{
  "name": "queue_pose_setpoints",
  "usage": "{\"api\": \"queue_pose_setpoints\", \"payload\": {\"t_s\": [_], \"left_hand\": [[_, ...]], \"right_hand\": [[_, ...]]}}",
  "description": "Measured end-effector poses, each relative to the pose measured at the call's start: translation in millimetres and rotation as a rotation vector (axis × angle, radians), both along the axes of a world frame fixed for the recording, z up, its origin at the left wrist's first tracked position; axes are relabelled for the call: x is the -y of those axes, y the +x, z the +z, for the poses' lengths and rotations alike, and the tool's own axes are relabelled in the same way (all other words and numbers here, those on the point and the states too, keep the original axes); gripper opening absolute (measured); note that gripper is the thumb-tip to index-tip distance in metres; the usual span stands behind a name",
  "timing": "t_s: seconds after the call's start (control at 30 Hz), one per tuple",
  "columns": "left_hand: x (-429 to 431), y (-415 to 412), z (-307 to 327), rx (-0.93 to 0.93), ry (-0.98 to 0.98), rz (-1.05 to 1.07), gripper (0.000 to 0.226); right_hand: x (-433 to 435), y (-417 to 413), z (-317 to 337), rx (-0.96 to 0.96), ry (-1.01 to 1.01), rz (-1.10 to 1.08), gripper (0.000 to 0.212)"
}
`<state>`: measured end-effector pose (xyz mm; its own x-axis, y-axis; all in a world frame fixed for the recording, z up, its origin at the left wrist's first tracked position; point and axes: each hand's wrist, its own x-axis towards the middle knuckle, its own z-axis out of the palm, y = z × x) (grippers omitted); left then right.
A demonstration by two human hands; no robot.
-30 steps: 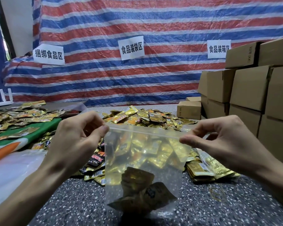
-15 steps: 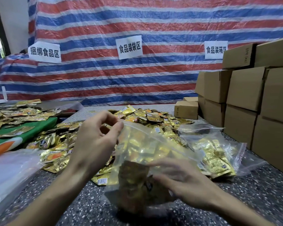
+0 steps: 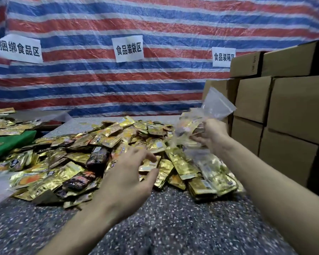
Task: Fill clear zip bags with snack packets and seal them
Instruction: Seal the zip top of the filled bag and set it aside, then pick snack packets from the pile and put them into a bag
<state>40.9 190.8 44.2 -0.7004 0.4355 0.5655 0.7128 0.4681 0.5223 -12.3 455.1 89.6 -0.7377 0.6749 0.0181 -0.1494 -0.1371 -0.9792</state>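
Zip bag (image 3: 215,105), filled, is being gripped by right hand (image 3: 214,135) above right edge of counter (image 3: 173,218), probably for setting aside. Left hand (image 3: 131,173) is being held spread wide over packet pile (image 3: 72,159) mid-counter, nothing gripped, likely for gathering next fill.

A dark speckled stone tabletop (image 3: 173,219) carries a wide heap of gold foil snack packets (image 3: 75,162), a few dark ones among them. A filled clear zip bag (image 3: 215,172) lies at the heap's right edge, a green sheet (image 3: 11,142) at far left.
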Motion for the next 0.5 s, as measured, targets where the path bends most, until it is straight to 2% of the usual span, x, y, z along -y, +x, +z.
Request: {"api": "queue_pose_setpoints", "payload": {"t_s": [0.07,0.2,0.37,0.43,0.47,0.5], "left_hand": [[1,-2,-5,0.036,-0.043,-0.007,0.013],[6,-5,-13,0.073,-0.076,-0.002,0.009],[18,-9,-19,0.097,-0.069,0.029,0.009],[23,-11,-22,0.111,-0.048,0.038,0.007],[26,-12,-24,0.117,-0.036,0.041,0.005],[29,-12,-26,0.124,-0.022,0.044,0.004]], "right_hand": [[-13,-9,-17,0.106,0.026,-0.071,0.034],[-29,-11,-56,0.383,0.329,-0.201,0.026],[-27,5,-42,0.354,0.32,-0.131,0.035],[-24,14,-31,0.33,0.385,-0.167,0.036],[-22,17,-27,0.33,0.463,-0.234,0.041],[-18,21,-23,0.333,0.565,-0.321,0.058]]}}
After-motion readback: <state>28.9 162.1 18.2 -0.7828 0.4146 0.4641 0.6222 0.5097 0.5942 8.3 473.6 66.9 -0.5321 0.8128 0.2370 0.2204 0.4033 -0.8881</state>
